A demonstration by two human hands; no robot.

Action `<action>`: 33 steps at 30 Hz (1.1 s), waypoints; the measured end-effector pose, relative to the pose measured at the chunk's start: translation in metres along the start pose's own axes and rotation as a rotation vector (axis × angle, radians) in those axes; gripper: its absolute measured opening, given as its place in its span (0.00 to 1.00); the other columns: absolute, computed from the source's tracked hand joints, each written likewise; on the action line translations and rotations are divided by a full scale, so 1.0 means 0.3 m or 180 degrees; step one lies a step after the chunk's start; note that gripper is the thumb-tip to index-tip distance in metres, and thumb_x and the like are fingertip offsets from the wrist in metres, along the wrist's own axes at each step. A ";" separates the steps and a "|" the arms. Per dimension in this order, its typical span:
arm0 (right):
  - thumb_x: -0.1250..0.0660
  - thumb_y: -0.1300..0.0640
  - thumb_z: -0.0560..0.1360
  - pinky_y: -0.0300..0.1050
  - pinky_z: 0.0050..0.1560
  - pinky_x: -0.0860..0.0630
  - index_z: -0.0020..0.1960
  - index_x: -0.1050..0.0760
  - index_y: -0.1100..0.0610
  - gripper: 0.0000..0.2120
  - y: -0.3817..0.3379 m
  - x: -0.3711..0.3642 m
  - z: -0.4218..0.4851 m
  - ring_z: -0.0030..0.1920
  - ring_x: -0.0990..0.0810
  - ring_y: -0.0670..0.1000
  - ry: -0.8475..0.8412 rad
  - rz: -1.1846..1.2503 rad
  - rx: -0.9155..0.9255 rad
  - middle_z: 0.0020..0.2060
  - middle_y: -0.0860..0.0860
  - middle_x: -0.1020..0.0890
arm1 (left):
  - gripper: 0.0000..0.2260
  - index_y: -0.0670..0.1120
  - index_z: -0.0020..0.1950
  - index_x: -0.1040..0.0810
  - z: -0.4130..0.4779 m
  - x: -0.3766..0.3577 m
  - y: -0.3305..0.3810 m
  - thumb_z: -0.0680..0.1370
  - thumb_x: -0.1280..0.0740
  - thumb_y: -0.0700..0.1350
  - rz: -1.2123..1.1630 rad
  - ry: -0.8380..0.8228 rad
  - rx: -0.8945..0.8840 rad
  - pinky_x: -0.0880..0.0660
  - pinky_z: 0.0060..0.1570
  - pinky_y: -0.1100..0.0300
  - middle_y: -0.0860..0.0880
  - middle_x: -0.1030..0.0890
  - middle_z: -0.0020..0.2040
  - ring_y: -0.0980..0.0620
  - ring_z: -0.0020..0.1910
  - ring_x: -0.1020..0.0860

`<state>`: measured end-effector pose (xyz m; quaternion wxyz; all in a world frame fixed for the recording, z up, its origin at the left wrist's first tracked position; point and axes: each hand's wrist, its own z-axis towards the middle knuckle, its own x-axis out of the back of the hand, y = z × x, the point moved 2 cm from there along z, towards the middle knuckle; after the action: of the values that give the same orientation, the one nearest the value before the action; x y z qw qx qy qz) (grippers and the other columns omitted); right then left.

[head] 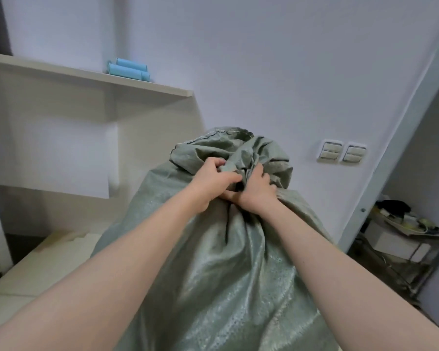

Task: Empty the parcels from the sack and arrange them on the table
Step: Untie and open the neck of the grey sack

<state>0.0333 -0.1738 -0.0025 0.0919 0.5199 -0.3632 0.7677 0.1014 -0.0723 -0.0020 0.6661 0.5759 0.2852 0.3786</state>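
Observation:
A large grey-green woven sack (213, 274) stands full and upright in front of me on a pale table (48, 262). Its neck is bunched together at the top, with the loose mouth flopping above. My left hand (211, 181) and my right hand (256, 191) both clutch the gathered fabric at the neck, side by side and touching. No parcels show; the sack hides its contents.
A beige shelf unit (86, 79) rises at the left, with blue rolls (129, 69) on its top board. The white wall behind carries two switch plates (341, 152). At the right, past a pale door frame (390, 160), a cluttered metal trolley (403, 236) stands.

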 end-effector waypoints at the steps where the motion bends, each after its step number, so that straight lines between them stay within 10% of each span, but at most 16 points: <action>1: 0.28 0.37 0.67 0.61 0.65 0.33 0.76 0.52 0.56 0.50 0.009 -0.003 -0.002 0.70 0.37 0.65 0.0134 -0.0180 -0.0018 0.71 0.60 0.37 | 0.29 0.48 0.67 0.31 -0.020 0.013 -0.004 0.70 0.24 0.48 0.0372 -0.0121 -0.0102 0.24 0.57 0.54 0.46 0.24 0.61 0.51 0.55 0.23; 4: 0.32 0.49 0.73 0.57 0.59 0.29 0.65 0.36 0.59 0.26 0.034 0.013 -0.004 0.64 0.31 0.66 0.0396 -0.0378 0.0001 0.63 0.61 0.28 | 0.54 0.51 0.79 0.54 -0.060 0.083 -0.025 0.64 0.25 0.65 0.2478 -0.0178 -0.0056 0.45 0.73 0.38 0.43 0.47 0.78 0.42 0.76 0.45; 8: 0.37 0.58 0.73 0.50 0.51 0.29 0.51 0.31 0.59 0.09 0.023 0.030 -0.030 0.55 0.25 0.63 0.0470 -0.0394 0.0133 0.56 0.61 0.24 | 0.68 0.52 0.75 0.73 -0.110 0.197 -0.135 0.55 0.32 0.78 0.3446 -0.0087 0.0987 0.61 0.66 0.26 0.42 0.69 0.77 0.37 0.75 0.67; 13: 0.39 0.64 0.74 0.44 0.47 0.34 0.50 0.34 0.58 0.07 0.010 0.056 -0.084 0.51 0.26 0.61 0.0577 0.0134 0.0276 0.55 0.58 0.27 | 0.37 0.59 0.73 0.34 -0.074 0.159 -0.224 0.67 0.37 0.74 0.3042 -0.0372 0.1384 0.49 0.70 0.33 0.42 0.40 0.77 0.33 0.76 0.46; 17: 0.39 0.65 0.74 0.42 0.48 0.34 0.64 0.30 0.58 0.18 0.017 0.132 -0.097 0.60 0.24 0.61 0.0795 0.0946 0.0086 0.57 0.59 0.21 | 0.05 0.52 0.45 0.25 -0.054 0.059 -0.152 0.79 0.36 0.51 0.1340 0.0925 0.0404 0.31 0.63 0.42 0.49 0.19 0.46 0.42 0.51 0.22; 21: 0.36 0.63 0.74 0.42 0.50 0.29 0.63 0.28 0.57 0.18 -0.010 0.218 -0.098 0.56 0.21 0.57 0.1187 0.1726 0.0418 0.55 0.56 0.19 | 0.05 0.53 0.45 0.27 -0.091 0.030 0.005 0.79 0.39 0.44 0.0416 0.1583 -0.0543 0.31 0.63 0.43 0.56 0.20 0.44 0.47 0.51 0.22; 27: 0.37 0.67 0.75 0.48 0.63 0.25 0.63 0.27 0.62 0.17 -0.029 0.277 -0.045 0.57 0.21 0.51 0.1660 0.3295 0.0849 0.53 0.52 0.19 | 0.03 0.43 0.50 0.25 -0.076 0.026 0.172 0.79 0.38 0.38 -0.0300 0.1137 -0.2075 0.25 0.53 0.59 0.49 0.19 0.46 0.50 0.48 0.21; 33: 0.37 0.60 0.75 0.45 0.58 0.27 0.68 0.33 0.58 0.22 0.083 0.103 0.054 0.60 0.23 0.58 0.0609 0.2038 -0.0020 0.58 0.57 0.21 | 0.07 0.45 0.52 0.27 -0.015 0.054 -0.030 0.78 0.33 0.46 0.1397 0.0709 -0.0831 0.29 0.49 0.58 0.51 0.21 0.49 0.46 0.53 0.22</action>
<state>0.0185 -0.2094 0.0159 -0.1187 0.3047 -0.5002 0.8018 0.1081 -0.0567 -0.0108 0.6013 0.4881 0.1738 0.6083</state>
